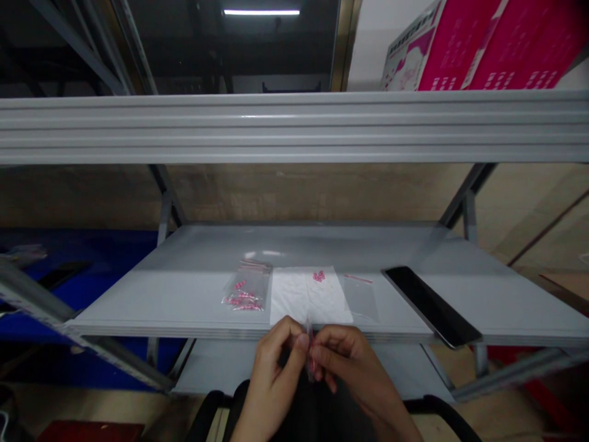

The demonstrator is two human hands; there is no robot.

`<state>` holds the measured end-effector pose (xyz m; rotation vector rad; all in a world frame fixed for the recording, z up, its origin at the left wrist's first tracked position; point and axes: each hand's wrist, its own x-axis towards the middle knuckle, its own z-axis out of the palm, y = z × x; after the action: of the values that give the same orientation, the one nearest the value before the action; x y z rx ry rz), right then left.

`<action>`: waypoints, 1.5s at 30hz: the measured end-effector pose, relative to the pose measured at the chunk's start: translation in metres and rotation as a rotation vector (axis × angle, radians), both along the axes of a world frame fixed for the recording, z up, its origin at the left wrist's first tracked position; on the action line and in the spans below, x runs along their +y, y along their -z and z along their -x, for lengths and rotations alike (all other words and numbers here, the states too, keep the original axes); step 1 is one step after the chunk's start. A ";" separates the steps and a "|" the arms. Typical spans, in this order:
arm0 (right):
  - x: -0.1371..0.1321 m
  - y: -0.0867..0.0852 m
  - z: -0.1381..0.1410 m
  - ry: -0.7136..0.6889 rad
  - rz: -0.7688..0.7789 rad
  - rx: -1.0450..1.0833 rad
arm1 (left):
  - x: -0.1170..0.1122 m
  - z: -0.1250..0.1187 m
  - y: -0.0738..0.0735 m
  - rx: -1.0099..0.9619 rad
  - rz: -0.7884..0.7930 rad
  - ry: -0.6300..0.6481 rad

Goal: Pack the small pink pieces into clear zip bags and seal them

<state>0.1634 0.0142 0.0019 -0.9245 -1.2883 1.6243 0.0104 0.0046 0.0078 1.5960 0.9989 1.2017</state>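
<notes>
My left hand (275, 359) and my right hand (350, 359) meet just below the front edge of a grey shelf (184, 294). Both pinch a small clear plastic bag (309, 350) held upright between the fingertips; something pink shows inside it. On the shelf just beyond lies a white sheet (304, 304) with a few small pink pieces (318, 276) on it. Left of the sheet lie clear bags holding pink pieces (245, 294). An empty clear bag (361, 298) lies right of the sheet.
A black flat phone-like slab (430, 305) lies on the shelf's right side, overhanging the front edge. A grey shelf beam (294, 126) crosses overhead, with pink cartons (483, 43) on top. Blue surface (92, 270) at left; a lower shelf (221, 368) beneath.
</notes>
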 end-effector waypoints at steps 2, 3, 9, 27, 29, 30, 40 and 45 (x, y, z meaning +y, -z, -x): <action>0.000 -0.004 0.002 0.035 -0.046 -0.073 | -0.001 0.002 -0.002 0.046 -0.026 -0.020; 0.000 -0.005 0.005 0.065 -0.088 -0.133 | -0.002 0.002 -0.001 0.090 -0.052 -0.049; -0.003 -0.015 0.019 0.334 -0.395 -0.542 | -0.003 0.003 0.005 0.297 -0.287 -0.318; 0.032 -0.008 -0.010 0.327 -0.417 -0.652 | 0.013 0.003 0.020 0.331 -0.462 -0.325; 0.054 -0.005 -0.017 0.499 -0.463 -0.877 | 0.018 -0.007 0.030 0.308 -0.435 -0.405; 0.065 -0.003 -0.020 0.555 -0.486 -1.015 | 0.021 -0.012 0.035 0.315 -0.435 -0.448; 0.103 0.002 -0.016 0.610 -0.523 -1.235 | 0.026 -0.027 0.056 0.415 -0.493 -0.580; 0.106 0.003 -0.014 0.618 -0.494 -1.241 | 0.025 -0.028 0.053 0.404 -0.454 -0.577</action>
<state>0.1778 0.1203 -0.0014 -1.8451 -1.7690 0.0992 0.0383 0.0296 -0.0450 2.0327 1.6085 1.6113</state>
